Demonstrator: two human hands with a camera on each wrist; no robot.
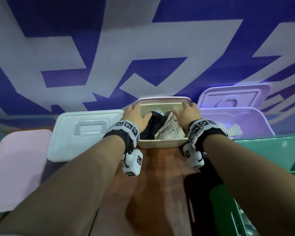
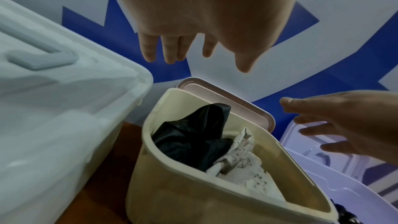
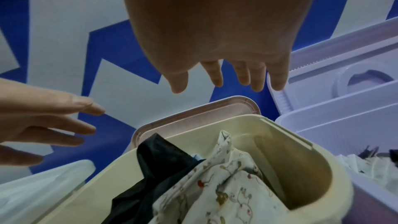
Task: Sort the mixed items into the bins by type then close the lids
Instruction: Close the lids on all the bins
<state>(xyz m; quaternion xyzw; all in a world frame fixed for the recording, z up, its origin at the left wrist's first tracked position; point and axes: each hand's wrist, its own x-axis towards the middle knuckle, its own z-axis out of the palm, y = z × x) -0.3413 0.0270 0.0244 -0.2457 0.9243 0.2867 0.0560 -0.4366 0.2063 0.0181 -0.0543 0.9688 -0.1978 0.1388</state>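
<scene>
A cream bin (image 1: 160, 144) stands in the middle of the table, holding a black cloth (image 1: 153, 123) and a patterned white cloth (image 1: 170, 132). Its pink lid (image 1: 163, 99) stands upright behind it, against the wall. My left hand (image 1: 134, 114) is above the bin's far left corner, fingers straight and spread, holding nothing. My right hand (image 1: 188, 110) is above the far right corner, fingers also straight, close to the lid's edge. In the wrist views the fingers of the left hand (image 2: 170, 48) and of the right hand (image 3: 243, 74) hang clear above the pink lid (image 2: 226, 101) (image 3: 193, 113).
A white bin with a closed handled lid (image 1: 85, 133) sits left of the cream one, and a pink closed lid (image 1: 15, 167) further left. A lilac bin (image 1: 235, 120) with its lid raised (image 1: 233, 96) stands on the right. Green bins (image 1: 271, 154) fill the near right.
</scene>
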